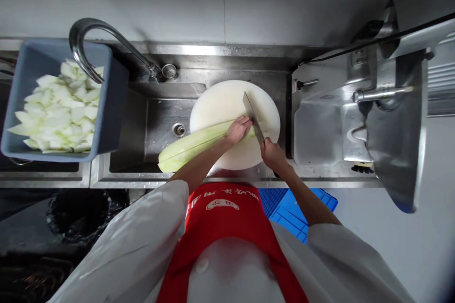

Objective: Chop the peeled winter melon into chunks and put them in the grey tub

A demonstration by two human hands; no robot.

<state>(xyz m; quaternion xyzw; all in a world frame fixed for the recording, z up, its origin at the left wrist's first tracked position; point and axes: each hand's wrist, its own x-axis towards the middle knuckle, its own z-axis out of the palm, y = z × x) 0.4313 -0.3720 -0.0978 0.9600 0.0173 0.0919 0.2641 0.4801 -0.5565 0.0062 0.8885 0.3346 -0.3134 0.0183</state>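
Note:
A long pale green vegetable (pixel 192 146) lies slantwise on a round white cutting board (pixel 220 99), its left end jutting over the sink. My left hand (pixel 240 129) presses down on the vegetable's right end, fingers bent and close together. Gripped in my right hand (pixel 272 153) is the handle of a cleaver (pixel 253 116), its blade angled up and left, just beside my left fingertips. A small part of the vegetable shows to the right of the blade.
A grey-blue bin (pixel 119 104) of cut pale chunks (pixel 64 109) stands at the left, under a curved faucet (pixel 117 35). The steel sink (pixel 159 118) has a drain left of the board. A metal slicer (pixel 394 128) stands at the right. A blue crate (pixel 291 213) is below the counter.

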